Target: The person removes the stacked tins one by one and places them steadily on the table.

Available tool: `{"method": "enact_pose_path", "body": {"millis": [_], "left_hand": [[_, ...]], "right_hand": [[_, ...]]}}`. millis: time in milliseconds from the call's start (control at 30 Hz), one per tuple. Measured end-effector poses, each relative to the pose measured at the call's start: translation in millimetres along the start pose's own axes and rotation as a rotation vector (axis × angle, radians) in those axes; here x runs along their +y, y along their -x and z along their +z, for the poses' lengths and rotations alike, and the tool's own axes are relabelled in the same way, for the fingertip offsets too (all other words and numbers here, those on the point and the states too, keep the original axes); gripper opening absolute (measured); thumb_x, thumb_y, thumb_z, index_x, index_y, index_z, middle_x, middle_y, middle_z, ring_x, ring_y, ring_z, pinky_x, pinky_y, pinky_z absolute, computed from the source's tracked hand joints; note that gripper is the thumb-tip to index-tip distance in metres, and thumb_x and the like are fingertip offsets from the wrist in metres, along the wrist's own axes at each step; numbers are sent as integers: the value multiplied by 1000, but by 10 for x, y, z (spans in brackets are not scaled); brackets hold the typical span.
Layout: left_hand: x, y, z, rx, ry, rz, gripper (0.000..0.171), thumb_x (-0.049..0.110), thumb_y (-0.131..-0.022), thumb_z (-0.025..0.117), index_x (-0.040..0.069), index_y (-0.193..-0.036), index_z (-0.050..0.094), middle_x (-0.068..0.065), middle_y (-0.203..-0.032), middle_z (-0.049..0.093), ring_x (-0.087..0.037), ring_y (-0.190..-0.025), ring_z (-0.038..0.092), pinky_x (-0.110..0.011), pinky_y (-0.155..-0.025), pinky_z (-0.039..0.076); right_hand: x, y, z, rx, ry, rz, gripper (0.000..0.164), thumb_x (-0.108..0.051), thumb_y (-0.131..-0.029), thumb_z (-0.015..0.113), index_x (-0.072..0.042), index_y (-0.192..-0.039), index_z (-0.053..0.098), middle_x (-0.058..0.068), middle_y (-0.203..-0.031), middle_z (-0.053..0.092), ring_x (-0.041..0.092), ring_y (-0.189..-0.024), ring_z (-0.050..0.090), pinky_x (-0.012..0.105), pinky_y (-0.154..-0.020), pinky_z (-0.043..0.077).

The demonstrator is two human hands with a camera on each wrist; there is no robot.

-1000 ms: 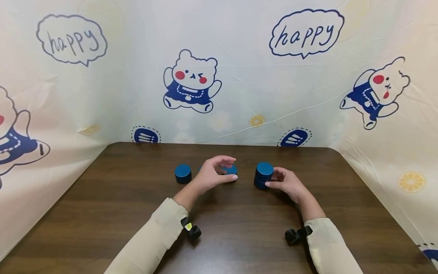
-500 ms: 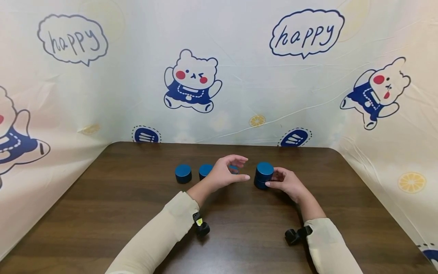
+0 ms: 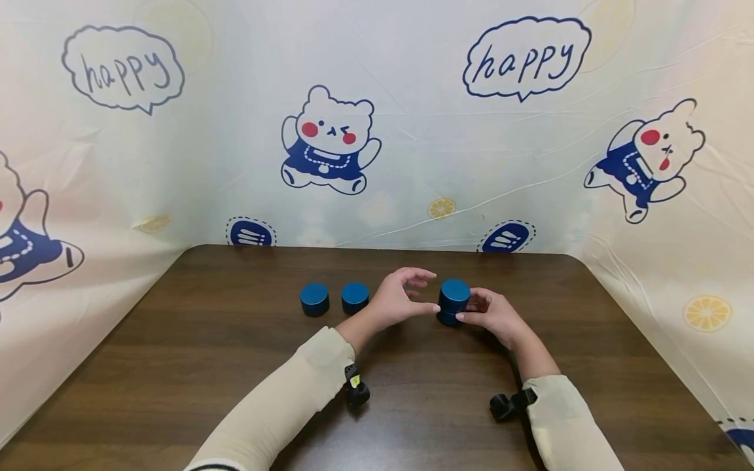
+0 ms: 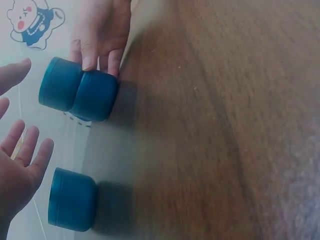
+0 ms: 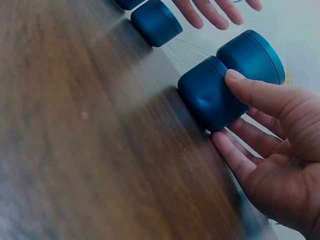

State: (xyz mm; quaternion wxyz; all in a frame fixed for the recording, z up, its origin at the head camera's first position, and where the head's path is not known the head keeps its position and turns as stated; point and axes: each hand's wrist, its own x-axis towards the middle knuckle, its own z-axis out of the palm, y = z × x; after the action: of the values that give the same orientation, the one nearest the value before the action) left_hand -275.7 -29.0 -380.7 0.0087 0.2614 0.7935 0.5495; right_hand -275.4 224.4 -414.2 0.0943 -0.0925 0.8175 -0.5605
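Two blue round tins stand stacked on the table: an upper tin (image 3: 455, 292) and a lower tin (image 5: 207, 97). My right hand (image 3: 493, 316) holds the stack from the right. In the right wrist view its thumb presses near the seam between the tins, with fingers around the far side of the lower one. To the left of the stack is my left hand (image 3: 399, 302), thumb and fingers spread apart, the thumb tip close to the upper tin. The left wrist view shows a gap between these fingers (image 4: 42, 157) and the stack. Another blue tin (image 4: 74, 200) stands behind the left hand, mostly hidden in the head view.
Two more blue tins, one at the far left (image 3: 315, 299) and one beside it (image 3: 355, 297), stand in a row on the brown wooden table (image 3: 412, 405). A printed cloth backdrop (image 3: 412, 150) rises behind the table and along both sides.
My left hand has moved right, from around the third tin toward the stack, uncovering the second tin. The right hand keeps its hold on the stack, unmoved.
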Motion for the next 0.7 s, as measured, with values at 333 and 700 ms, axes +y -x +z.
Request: {"method": "enact_pose_path", "body": {"millis": [333, 700], "left_hand": [[-50, -84, 146, -12, -24, -15, 52, 20, -78, 84, 11, -125, 63, -11, -128, 57, -24, -114, 57, -38, -91, 53], [-78, -189, 297, 14, -88, 1, 53, 26, -76, 85, 16, -124, 64, -1, -122, 59, -17, -107, 60, -29, -84, 55]], "right_hand": [[-13, 11, 4, 1, -10, -1, 54, -16, -85, 78, 3, -130, 53, 17, -120, 61, 28, -107, 58, 39, -95, 50], [0, 12, -8, -10, -32, -9, 56, -14, -84, 78, 3, -131, 51, 19, -123, 60, 30, -110, 58, 37, -95, 50]]}}
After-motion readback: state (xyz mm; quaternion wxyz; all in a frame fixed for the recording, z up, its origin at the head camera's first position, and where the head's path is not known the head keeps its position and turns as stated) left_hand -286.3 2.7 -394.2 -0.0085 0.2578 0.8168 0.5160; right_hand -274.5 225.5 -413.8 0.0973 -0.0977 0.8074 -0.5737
